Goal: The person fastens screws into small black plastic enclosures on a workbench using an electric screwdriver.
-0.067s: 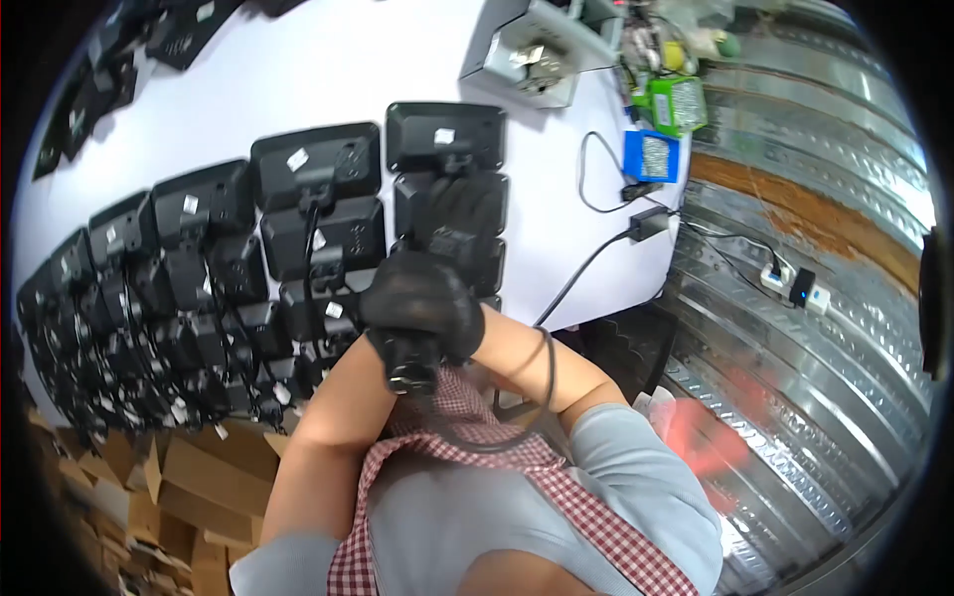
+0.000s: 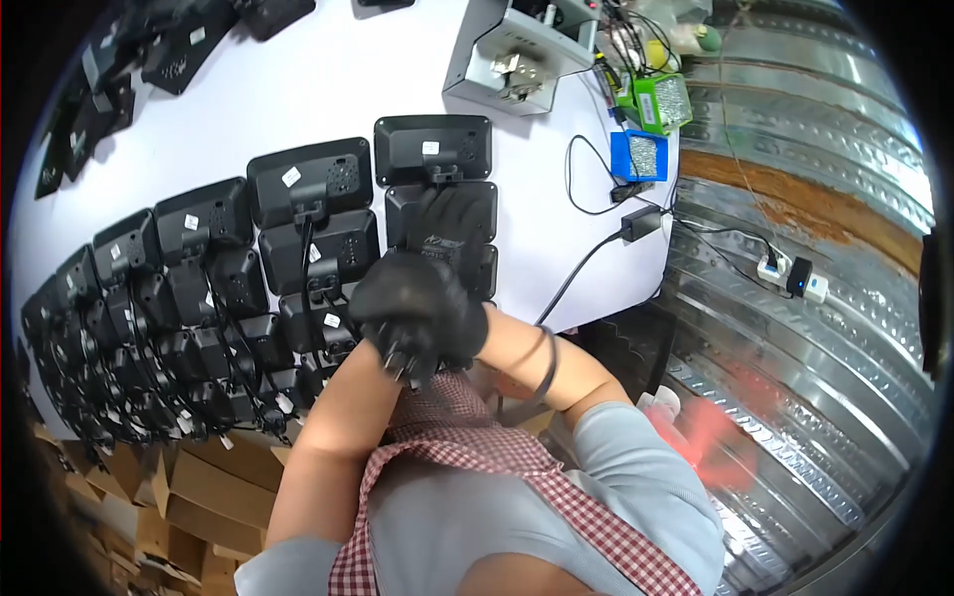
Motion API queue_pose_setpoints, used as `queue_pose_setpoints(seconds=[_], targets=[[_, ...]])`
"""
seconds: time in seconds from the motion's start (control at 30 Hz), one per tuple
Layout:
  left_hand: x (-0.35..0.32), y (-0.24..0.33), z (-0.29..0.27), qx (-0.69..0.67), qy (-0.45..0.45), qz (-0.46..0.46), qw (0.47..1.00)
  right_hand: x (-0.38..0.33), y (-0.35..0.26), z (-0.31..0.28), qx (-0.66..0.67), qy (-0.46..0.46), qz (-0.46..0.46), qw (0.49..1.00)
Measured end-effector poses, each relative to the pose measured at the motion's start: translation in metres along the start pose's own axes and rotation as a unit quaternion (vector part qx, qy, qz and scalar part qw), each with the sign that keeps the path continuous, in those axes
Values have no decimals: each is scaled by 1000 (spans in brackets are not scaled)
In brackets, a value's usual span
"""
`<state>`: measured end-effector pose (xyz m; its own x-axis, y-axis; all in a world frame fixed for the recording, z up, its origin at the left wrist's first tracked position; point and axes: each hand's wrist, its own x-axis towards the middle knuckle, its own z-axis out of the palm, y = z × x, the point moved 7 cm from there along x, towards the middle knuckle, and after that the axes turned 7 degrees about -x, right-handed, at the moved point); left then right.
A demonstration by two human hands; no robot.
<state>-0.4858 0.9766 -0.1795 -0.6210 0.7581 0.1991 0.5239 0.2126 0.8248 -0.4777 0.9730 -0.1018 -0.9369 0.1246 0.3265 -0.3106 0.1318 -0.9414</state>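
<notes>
My left hand (image 2: 449, 230), in a black glove, reaches out with its fingers stretched flat over the black display units in the nearest column. Below and above it, my right hand (image 2: 412, 298), also gloved and closer to me, is closed round a black corded electric screwdriver (image 2: 405, 363). Its tail end points toward me; its tip is hidden by the hand. Beneath my left fingers is a display unit (image 2: 395, 204), back up. A further display unit (image 2: 432, 149) with a white label and a bracket sits just beyond the fingertips.
More display units (image 2: 308, 179) with cables stand in rows to the left. A grey metal machine (image 2: 517, 65), a green bin (image 2: 664, 104) and a blue bin (image 2: 639, 156) of small metal parts are at the back right. A power adapter (image 2: 641, 223) lies by the edge. Cardboard boxes (image 2: 219, 477) stand lower left.
The view has shifted slightly. My right hand and the electric screwdriver have tilted a little, and the cord's loop has swung up close to my right forearm. My left hand remains on the display unit.
</notes>
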Motion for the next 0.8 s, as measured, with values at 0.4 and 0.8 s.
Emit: queue_pose_setpoints(seconds=[0.4, 0.8], targets=[[-4, -7, 14, 29, 2, 7, 1000, 70, -20, -197, -144, 400, -141, 894], [-40, 24, -13, -61, 63, 72, 994, 36, -25, -165, -39, 344, -49, 937]])
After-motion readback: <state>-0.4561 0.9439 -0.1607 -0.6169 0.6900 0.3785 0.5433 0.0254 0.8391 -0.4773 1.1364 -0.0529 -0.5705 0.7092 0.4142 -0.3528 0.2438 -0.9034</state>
